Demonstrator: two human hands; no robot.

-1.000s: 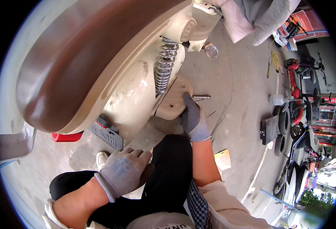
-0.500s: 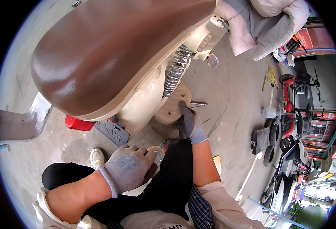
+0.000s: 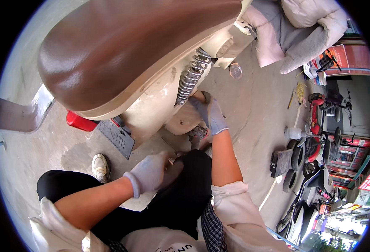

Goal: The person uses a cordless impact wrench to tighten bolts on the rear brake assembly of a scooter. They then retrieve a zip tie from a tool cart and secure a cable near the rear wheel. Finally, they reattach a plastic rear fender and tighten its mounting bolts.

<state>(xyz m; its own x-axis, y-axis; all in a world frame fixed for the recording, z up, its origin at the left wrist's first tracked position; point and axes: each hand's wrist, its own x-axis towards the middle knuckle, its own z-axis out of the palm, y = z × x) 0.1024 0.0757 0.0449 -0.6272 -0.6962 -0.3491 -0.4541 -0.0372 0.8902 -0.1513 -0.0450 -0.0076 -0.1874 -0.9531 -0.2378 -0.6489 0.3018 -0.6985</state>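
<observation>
A two-wheeled scooter with a brown seat [image 3: 122,54] and a cream body [image 3: 151,115] fills the upper left. Under its side stands a coil-spring shock absorber [image 3: 191,75]. Just below the spring, my gloved right hand [image 3: 210,113] grips the upper edge of a rounded cream cover [image 3: 183,122] with screw holes; its fingers are partly hidden. A small dark and shiny part [image 3: 199,132], its kind unclear, shows beneath that hand. My gloved left hand [image 3: 151,172] hovers by my knee, fingers curled and blurred; what they hold, if anything, cannot be made out.
A red tail light [image 3: 81,121] and a number plate [image 3: 115,138] hang at the scooter's rear. A padded pink-grey cover [image 3: 273,38] drapes at the top right. Tyres [image 3: 296,157], a black box [image 3: 280,163] and parked scooters [image 3: 311,197] line the right.
My right hand has moved up along the cover toward the spring, and the metal pin beside it is now hidden. My left hand has shifted slightly right, its fingers turned toward my knee.
</observation>
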